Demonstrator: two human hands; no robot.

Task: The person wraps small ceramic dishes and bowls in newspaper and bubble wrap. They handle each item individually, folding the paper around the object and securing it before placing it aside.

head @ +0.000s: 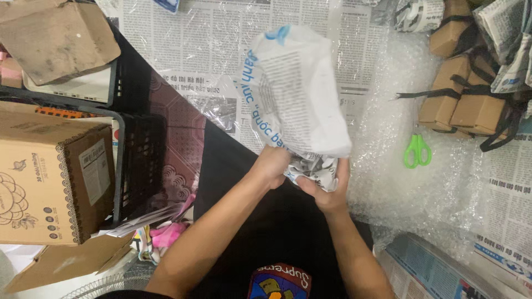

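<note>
Newspaper-covered floor (221, 33), hands (302, 174) gripping bundle (296, 94)

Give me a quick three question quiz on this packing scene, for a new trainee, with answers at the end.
1. True or false: both hands grip the newspaper-wrapped bundle at its lower end.
2. Which colour are the scissors lying on the bubble wrap? A red, B green, C black.
3. On which side of the picture do the strapped brown packages lie?

Key
1. True: the left hand and the right hand both clutch the crumpled lower end.
2. B.
3. The upper right, beyond the scissors.
</note>
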